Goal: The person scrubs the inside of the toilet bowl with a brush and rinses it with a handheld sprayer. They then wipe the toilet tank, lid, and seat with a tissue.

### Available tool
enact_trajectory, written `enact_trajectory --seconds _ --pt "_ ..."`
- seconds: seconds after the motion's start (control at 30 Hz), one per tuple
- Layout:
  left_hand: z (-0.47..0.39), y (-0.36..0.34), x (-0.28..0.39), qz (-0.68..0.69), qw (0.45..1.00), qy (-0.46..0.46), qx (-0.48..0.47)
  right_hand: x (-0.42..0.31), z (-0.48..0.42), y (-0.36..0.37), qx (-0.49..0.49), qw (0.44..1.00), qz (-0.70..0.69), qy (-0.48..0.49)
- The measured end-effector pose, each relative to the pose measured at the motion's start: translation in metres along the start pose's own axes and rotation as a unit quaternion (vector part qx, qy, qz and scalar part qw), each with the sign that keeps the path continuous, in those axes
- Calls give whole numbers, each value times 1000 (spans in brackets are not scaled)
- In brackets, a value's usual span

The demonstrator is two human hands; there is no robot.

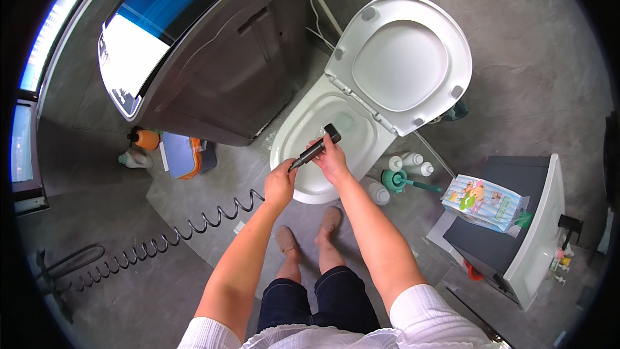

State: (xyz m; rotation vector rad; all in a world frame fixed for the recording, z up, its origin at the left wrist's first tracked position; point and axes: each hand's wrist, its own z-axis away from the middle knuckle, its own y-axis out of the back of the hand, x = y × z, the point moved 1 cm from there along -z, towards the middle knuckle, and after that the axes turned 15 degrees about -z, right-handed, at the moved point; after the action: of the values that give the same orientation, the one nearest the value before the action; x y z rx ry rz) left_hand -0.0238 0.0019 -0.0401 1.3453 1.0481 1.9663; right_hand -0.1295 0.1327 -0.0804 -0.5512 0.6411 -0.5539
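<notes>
A black handheld bidet sprayer [311, 152] is held in both my hands over the bowl of a white toilet [286, 140]. My left hand [279, 183] grips its lower end, where a coiled black hose [186, 230] runs off to the lower left. Farther up, my right hand [330, 161] is closed around the body near the head [332, 133]. The toilet's seat [455, 48] and lid [401, 65] are raised. Some clear water lies in the bowl, and whether the sprayer gives any spray cannot be made out.
A dark washing machine [227, 63] stands left of the toilet, with bottles and a blue-lidded bin [178, 155] near it. White bottles [379, 194] and a green toilet brush [420, 185] sit to the right. A tissue pack [484, 202] lies on a dark cabinet [513, 174] beside a white basin [537, 252].
</notes>
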Motion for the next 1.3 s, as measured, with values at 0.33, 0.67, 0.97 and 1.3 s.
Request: enact_trajectory --seconds 0.33,0.67,0.97,1.3 --pt "-38 -33 85 27 998 -57 2 -87 19 37 8 997 11 78" --pt "-25 -37 100 -124 980 -108 -108 -126 49 70 100 987 -31 120" --pt "-6 -7 156 -125 973 -151 -126 -205 100 69 30 980 13 196" --pt "-33 55 231 -98 970 -216 -51 -303 114 -11 -37 957 92 271"
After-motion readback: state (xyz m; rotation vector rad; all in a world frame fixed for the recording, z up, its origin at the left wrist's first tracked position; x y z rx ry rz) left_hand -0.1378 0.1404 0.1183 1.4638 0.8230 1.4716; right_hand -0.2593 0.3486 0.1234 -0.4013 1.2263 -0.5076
